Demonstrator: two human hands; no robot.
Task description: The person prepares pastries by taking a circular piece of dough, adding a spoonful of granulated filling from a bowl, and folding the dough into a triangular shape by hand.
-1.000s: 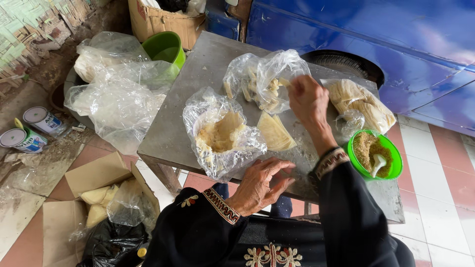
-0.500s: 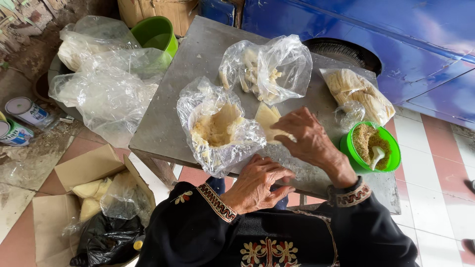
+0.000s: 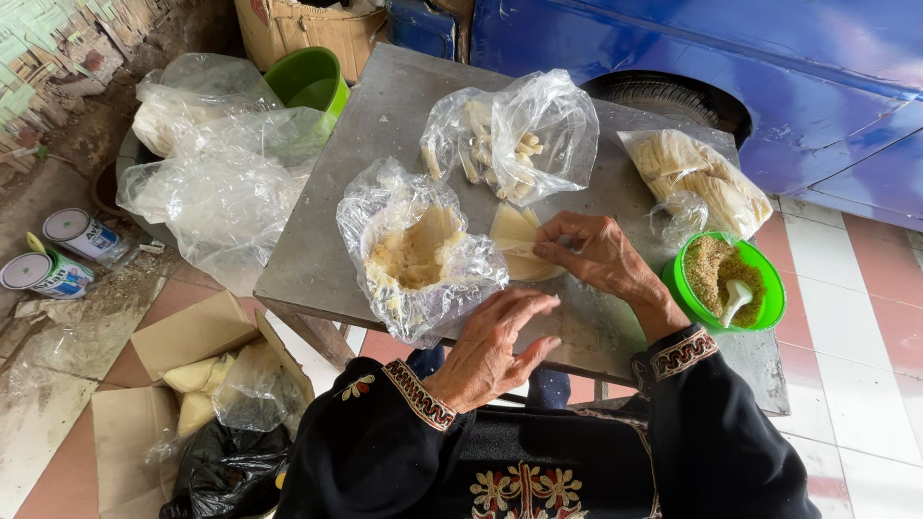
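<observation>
Right hand (image 3: 598, 256) pinches a thin, pale, flat wrapper (image 3: 519, 246) between curled fingers; left hand (image 3: 498, 341) lies open on the grey metal table (image 3: 385, 115), fingers loosely spread. Just beside it, a crinkled clear bag (image 3: 418, 255) holds crumbly filling.

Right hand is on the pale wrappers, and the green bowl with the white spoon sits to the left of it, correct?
Not quite. The head view shows the right hand on the pale wrappers, but the green bowl with the white spoon sits to its right.
</observation>
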